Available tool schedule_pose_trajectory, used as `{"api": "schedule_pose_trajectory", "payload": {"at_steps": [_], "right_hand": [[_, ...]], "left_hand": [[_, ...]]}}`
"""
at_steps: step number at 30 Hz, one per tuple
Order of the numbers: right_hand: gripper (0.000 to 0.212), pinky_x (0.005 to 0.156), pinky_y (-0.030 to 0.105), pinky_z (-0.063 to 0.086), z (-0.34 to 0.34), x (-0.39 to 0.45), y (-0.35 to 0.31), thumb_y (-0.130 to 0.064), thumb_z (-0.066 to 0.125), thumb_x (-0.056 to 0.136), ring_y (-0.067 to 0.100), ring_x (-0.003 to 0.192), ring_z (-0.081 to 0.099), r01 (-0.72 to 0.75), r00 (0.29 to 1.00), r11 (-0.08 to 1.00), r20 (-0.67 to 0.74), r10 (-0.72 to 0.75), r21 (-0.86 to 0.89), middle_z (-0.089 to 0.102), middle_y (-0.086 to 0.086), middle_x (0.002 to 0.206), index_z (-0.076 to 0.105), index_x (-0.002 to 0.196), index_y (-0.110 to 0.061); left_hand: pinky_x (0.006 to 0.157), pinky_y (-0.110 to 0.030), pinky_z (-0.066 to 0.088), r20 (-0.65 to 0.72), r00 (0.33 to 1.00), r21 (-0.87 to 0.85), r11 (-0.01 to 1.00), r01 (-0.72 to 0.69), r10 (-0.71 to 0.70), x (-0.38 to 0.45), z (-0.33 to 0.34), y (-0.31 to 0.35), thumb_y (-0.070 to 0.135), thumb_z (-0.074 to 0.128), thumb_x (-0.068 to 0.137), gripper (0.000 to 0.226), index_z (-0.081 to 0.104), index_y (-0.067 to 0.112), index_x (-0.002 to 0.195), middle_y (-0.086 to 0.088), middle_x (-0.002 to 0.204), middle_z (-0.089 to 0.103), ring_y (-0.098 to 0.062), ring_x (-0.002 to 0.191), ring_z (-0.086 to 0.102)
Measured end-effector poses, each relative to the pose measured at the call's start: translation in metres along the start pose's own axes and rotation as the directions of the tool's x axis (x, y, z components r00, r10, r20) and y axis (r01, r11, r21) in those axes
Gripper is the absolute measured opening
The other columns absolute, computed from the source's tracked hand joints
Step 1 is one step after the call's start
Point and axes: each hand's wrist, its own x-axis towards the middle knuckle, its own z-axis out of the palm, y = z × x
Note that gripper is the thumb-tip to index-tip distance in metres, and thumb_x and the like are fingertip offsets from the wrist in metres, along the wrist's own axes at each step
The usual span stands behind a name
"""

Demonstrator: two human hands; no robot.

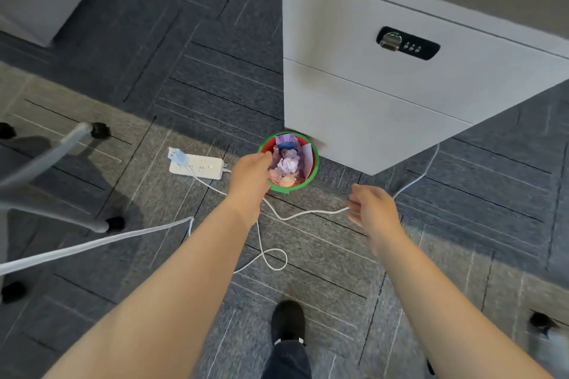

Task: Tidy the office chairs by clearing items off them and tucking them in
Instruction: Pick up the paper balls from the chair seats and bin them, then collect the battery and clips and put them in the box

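Below, left hand (251,174) curled over round bin (312,174) of crumpled paper; right hand (371,209) loosely open.

A small bin (311,177) with a green rim and red inside holds crumpled pink, lilac and white paper (288,164). The carpet (184,77) is dark blue-grey with thin pale and black lines set in angled blocks. A white power strip (200,167) trails a white cable (271,258) in loops. The cabinet (385,101) is pale grey-white with a black lock panel (408,43). The chair base (46,188) is light grey with black castors. One shoe (288,321) is black.
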Motion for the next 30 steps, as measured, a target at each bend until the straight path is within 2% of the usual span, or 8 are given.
{"api": "schedule_pose_trajectory", "payload": {"at_steps": [1,4,6,8,10,17,22,30], "right_hand": [[0.015,0.094,0.039,0.046,-0.002,-0.007,-0.003,-0.020,0.047,0.091,0.017,0.086,0.052,0.009,1.000,1.000,0.021,-0.010,0.014,0.052,-0.002,0.080,0.050,0.102,-0.010],[0.010,0.082,0.034,0.046,-0.015,-0.030,-0.010,-0.015,0.044,0.091,0.015,0.079,0.051,0.054,0.997,0.997,0.052,-0.057,0.056,0.053,-0.002,0.078,0.053,0.094,-0.012],[0.012,0.073,0.028,0.046,-0.031,-0.047,-0.018,-0.011,0.044,0.090,0.013,0.072,0.052,0.093,0.995,0.989,0.023,-0.097,0.114,0.054,0.000,0.077,0.054,0.084,-0.015],[0.011,0.066,0.023,0.045,-0.055,-0.065,-0.027,-0.011,0.044,0.090,0.010,0.070,0.054,0.127,0.992,0.977,-0.022,-0.125,0.170,0.056,0.000,0.079,0.054,0.086,-0.012],[0.008,0.065,0.021,0.045,-0.086,-0.085,-0.036,-0.011,0.045,0.091,0.009,0.070,0.054,0.155,0.988,0.962,-0.062,-0.145,0.225,0.057,-0.001,0.079,0.053,0.090,-0.010],[0.018,0.068,0.022,0.046,-0.223,-0.164,-0.035,-0.015,0.047,0.091,0.008,0.070,0.055,0.295,0.940,0.885,-0.275,-0.201,0.360,0.058,-0.001,0.079,0.053,0.075,-0.022],[0.019,0.064,0.021,0.045,-0.323,-0.222,0.028,-0.015,0.048,0.090,0.009,0.070,0.055,0.347,0.888,0.825,-0.440,-0.135,0.447,0.058,-0.003,0.077,0.054,0.073,-0.022],[0.028,0.057,0.022,0.038,-0.459,-0.310,0.200,-0.007,0.046,0.090,0.010,0.061,0.049,0.354,0.781,0.771,-0.621,0.068,0.530,0.054,0.001,0.067,0.050,0.065,-0.018]], "left_hand": [[0.076,-0.028,0.042,0.021,1.000,0.046,0.999,-0.022,0.021,-0.009,0.000,-0.002,0.015,0.042,0.093,0.026,0.051,0.016,0.069,-0.002,0.078,0.059,-0.020,0.084,0.051],[0.071,-0.019,0.042,0.111,0.992,0.090,0.994,-0.063,0.053,-0.039,0.009,-0.003,0.010,0.041,0.092,0.013,0.053,0.013,0.088,-0.002,0.090,0.056,-0.013,0.083,0.054],[0.068,-0.018,0.040,0.182,0.981,0.086,0.993,-0.083,0.067,-0.062,0.020,0.002,0.009,0.041,0.092,0.018,0.053,0.015,0.080,-0.001,0.083,0.052,-0.010,0.073,0.050],[0.070,-0.021,0.042,0.235,0.968,0.099,0.988,-0.115,0.089,-0.087,0.037,0.009,0.010,0.043,0.092,0.017,0.054,0.014,0.079,-0.004,0.086,0.054,-0.010,0.071,0.050],[0.078,-0.025,0.047,0.278,0.953,0.111,0.981,-0.156,0.120,-0.116,0.059,0.019,0.011,0.045,0.092,0.012,0.055,0.012,0.087,-0.006,0.093,0.058,-0.010,0.072,0.053],[0.066,-0.018,0.039,0.534,0.820,0.184,0.919,-0.349,0.205,-0.237,0.148,0.025,0.009,0.044,0.091,0.022,0.051,0.021,0.073,0.006,0.076,0.055,-0.006,0.069,0.049],[0.070,-0.022,0.043,0.676,0.717,0.245,0.865,-0.439,0.172,-0.330,0.207,-0.021,0.010,0.048,0.088,0.020,0.055,0.021,0.073,0.002,0.083,0.058,-0.011,0.073,0.052],[0.075,-0.027,0.045,0.800,0.600,0.346,0.791,-0.506,0.034,-0.469,0.285,-0.163,0.016,0.048,0.090,0.016,0.056,0.020,0.077,0.003,0.084,0.060,-0.011,0.073,0.054]]}}
